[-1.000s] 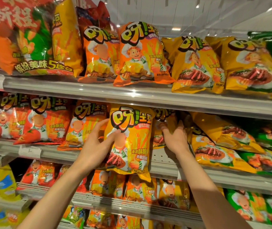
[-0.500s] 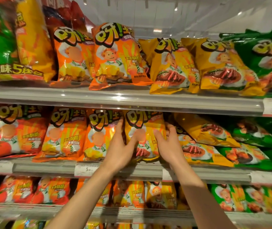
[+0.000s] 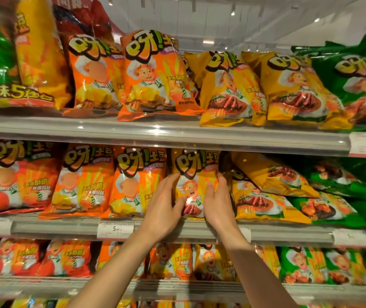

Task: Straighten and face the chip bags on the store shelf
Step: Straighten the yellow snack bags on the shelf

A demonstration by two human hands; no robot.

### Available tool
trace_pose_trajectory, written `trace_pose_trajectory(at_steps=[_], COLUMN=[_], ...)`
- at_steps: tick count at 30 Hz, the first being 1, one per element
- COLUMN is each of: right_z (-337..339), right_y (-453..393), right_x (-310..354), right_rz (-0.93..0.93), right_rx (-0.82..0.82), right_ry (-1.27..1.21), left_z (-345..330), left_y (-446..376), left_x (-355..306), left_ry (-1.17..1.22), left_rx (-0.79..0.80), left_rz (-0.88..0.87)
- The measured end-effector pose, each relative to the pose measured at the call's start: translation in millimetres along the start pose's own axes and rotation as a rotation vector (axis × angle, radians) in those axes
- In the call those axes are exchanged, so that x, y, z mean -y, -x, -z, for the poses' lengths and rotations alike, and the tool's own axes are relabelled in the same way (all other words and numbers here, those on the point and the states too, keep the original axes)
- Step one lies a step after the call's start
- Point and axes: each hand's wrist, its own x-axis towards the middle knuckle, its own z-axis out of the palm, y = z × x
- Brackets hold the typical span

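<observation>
Between the two hands, on the middle shelf (image 3: 199, 230), stands a yellow chip bag (image 3: 196, 174), upright with its front facing out. The left hand (image 3: 163, 210) lies against the bag's left edge and the right hand (image 3: 218, 205) against its right edge, fingers fairly straight and pressing the sides inward; the left thumb reaches across the lower front of the bag. Just left of the grip an orange bag (image 3: 136, 181) touches or nearly touches the held bag, leaving little room on that side. Just right of the grip a dark gap shows at the bag's upper right corner, and beyond it tilted yellow bags (image 3: 266, 187) lean and lie flat, overlapping one another. Above the grip the upper shelf's front rail (image 3: 177, 134) sits close over the bag's top edge. Below the grip, on the shelf's front rail, a white price tag (image 3: 115, 229) reads "5", with the remaining figures blurred. The held bag bears large Chinese characters, "呀!土豆", over a cartoon chef figure; smaller print is unreadable.
</observation>
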Motion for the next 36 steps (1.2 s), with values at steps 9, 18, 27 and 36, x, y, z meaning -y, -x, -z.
trace_pose_trajectory(at_steps=[9, 18, 27, 36], right_z=[25, 43, 101, 179], right_y=[14, 75, 115, 83], right_x=[17, -3, -65, -99], right_rz=[0.078, 0.239, 0.038, 0.100], right_rx=[0.104, 0.140, 0.069, 0.109], right_ry=[0.084, -0.094, -0.024, -0.013], left_z=[46, 66, 20, -44], left_y=[20, 71, 89, 83], left_x=[-9, 5, -3, -68], left_ry=[0.188, 0.394, 0.552, 0.510], left_rx=[-0.012, 0.008, 0.020, -0.058], left_rz=[0.064, 0.204, 0.302, 0.293])
